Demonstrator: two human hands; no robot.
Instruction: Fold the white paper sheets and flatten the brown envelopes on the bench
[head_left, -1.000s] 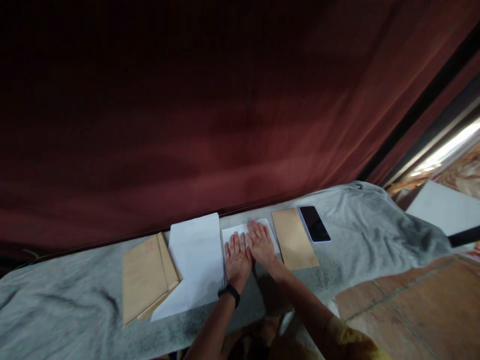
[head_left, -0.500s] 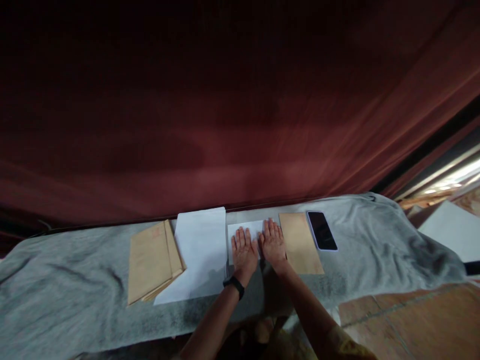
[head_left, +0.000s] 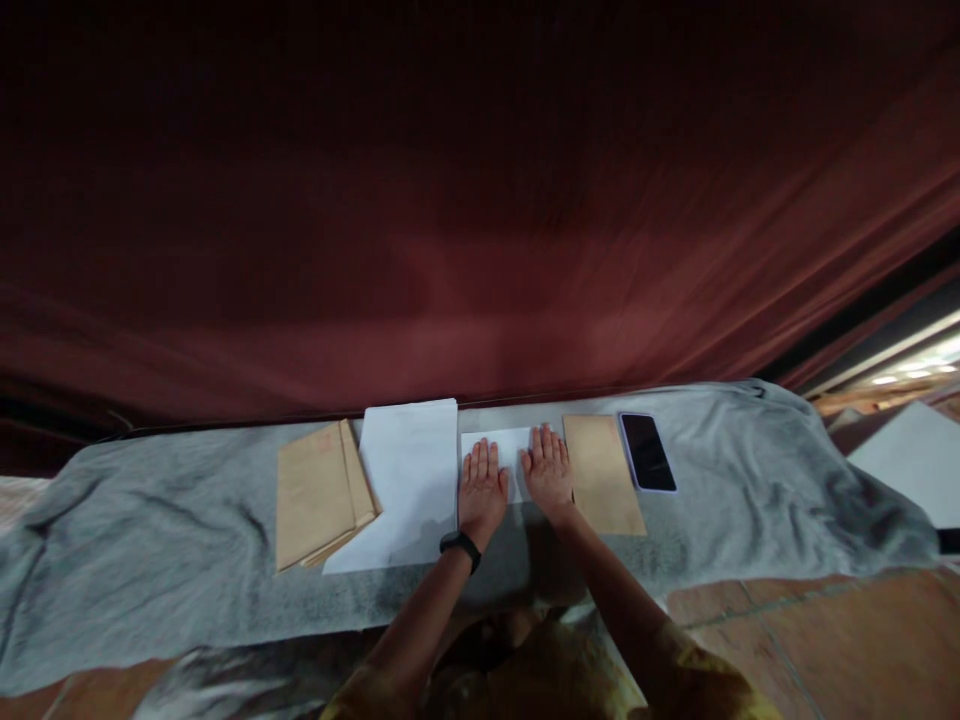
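A small white sheet of paper (head_left: 514, 465), likely folded, lies flat in front of me. My left hand (head_left: 483, 492) rests palm down on its left part, fingers stretched out; a black band circles that wrist. On the right part lies my right hand (head_left: 548, 475), also flat with its fingers extended. A gap shows paper between the two hands. Just right of my right hand is a single brown envelope (head_left: 600, 475). To the left of my left hand lies a stack of larger white paper (head_left: 412, 470).
Several brown envelopes (head_left: 319, 490) overlap the white stack's left edge. A phone (head_left: 647, 453) with a dark screen lies right of the single envelope. Grey cloth (head_left: 735, 480) covers the narrow surface, and a dark red curtain (head_left: 480, 300) hangs behind it.
My left hand has slid a little left and my right hand slightly apart from it, widening the gap over the paper. The camera view has shifted a little.
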